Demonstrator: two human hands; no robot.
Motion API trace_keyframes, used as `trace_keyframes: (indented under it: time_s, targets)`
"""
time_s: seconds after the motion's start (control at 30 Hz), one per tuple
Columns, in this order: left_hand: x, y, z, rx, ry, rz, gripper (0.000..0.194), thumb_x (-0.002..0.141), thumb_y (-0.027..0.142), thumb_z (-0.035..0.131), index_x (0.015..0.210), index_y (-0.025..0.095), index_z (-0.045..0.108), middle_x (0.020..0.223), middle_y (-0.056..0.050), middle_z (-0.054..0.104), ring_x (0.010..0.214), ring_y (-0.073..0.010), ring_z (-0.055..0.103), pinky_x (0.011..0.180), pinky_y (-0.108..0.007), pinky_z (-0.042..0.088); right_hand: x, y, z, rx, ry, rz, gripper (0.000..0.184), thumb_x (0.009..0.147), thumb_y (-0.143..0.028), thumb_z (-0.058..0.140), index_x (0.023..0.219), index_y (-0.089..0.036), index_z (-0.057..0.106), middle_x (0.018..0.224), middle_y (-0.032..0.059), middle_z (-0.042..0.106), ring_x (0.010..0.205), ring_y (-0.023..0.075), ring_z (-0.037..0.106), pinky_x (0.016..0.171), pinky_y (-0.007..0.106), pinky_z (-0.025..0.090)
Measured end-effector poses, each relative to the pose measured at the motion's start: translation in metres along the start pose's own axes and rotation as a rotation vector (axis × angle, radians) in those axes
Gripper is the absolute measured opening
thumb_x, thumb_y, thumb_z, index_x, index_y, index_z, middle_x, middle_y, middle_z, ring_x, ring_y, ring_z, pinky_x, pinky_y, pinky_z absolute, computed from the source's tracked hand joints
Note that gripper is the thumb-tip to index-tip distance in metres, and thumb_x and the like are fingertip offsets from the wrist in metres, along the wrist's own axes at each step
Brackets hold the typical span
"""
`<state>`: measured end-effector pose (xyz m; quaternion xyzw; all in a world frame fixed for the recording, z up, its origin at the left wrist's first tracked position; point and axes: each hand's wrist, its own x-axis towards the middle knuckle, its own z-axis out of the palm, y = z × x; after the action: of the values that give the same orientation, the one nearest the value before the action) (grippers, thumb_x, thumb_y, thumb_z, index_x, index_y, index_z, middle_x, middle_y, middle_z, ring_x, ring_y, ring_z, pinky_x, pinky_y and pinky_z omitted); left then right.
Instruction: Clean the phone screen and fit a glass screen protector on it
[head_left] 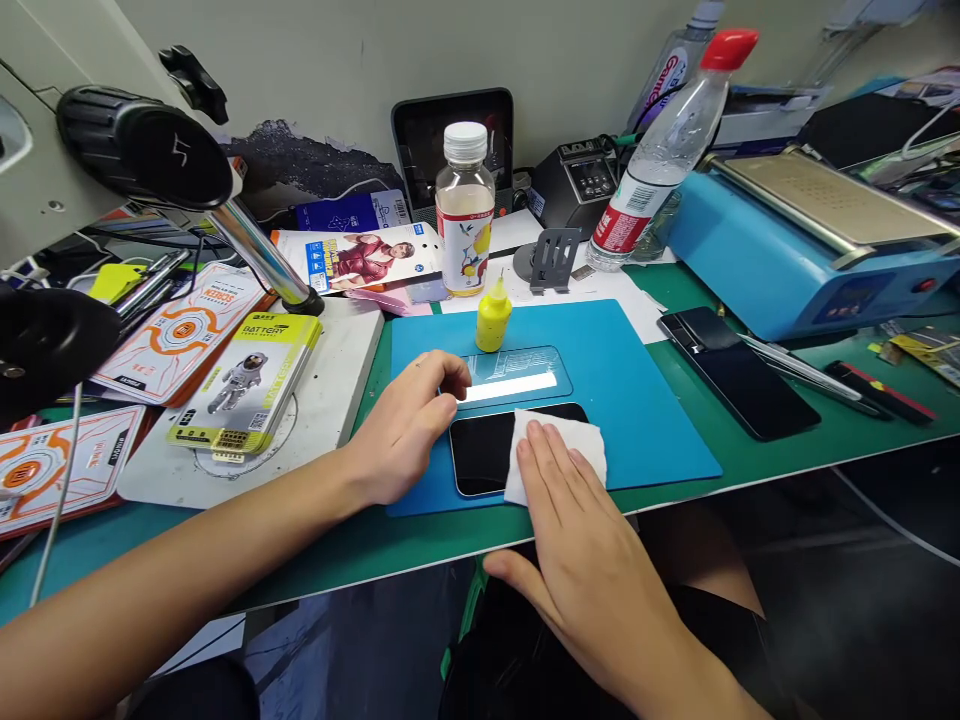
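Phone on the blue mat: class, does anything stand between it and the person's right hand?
Yes: a white wipe lies between the right hand and the phone, covering much of the phone's right end.

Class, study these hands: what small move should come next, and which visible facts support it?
Probably slide the white wipe leftward across the phone: the right hand lies flat on the wipe over the phone's right part, while the left part is uncovered and the left hand leaves it free.
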<state>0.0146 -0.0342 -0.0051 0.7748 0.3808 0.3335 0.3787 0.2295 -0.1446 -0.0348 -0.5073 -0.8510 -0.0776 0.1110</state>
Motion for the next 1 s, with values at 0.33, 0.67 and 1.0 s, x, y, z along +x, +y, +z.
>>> trace_keyframes:
  time_s: [0.33, 0.67, 1.0]
  targets:
    - [-0.001, 0.004, 0.007, 0.329, -0.171, 0.228, 0.039, 0.084, 0.041, 0.068, 0.111, 0.019, 0.050, 0.105, -0.008, 0.061, 0.096, -0.0253, 0.055, 0.084, -0.041, 0.047, 0.001, 0.031, 0.005, -0.003, -0.008, -0.036, 0.087, 0.104, -0.064, 0.033, 0.155, 0.006, 0.036, 0.160, 0.0296, 0.041, 0.150, 0.0388, 0.041, 0.116, 0.055, 0.044]
    - [0.000, -0.002, 0.007, 0.495, -0.324, 0.229, 0.078, 0.080, 0.077, 0.068, 0.126, 0.016, 0.051, 0.120, -0.014, 0.061, 0.104, -0.0315, 0.056, 0.088, -0.047, 0.047, 0.001, 0.047, 0.002, 0.044, -0.058, -0.068, 0.084, 0.104, -0.060, 0.038, 0.160, 0.001, 0.027, 0.163, 0.0287, 0.039, 0.153, 0.0374, 0.037, 0.118, 0.057, 0.041]
    - [-0.001, 0.000, 0.013, 0.656, -0.321, 0.107, 0.077, 0.074, 0.082, 0.067, 0.111, 0.015, 0.057, 0.110, -0.013, 0.060, 0.099, -0.0327, 0.054, 0.086, -0.048, 0.046, -0.018, 0.037, -0.008, 0.020, -0.045, -0.100, 0.086, 0.102, -0.063, 0.041, 0.156, 0.004, 0.036, 0.161, 0.0282, 0.042, 0.152, 0.0379, 0.037, 0.118, 0.058, 0.040]
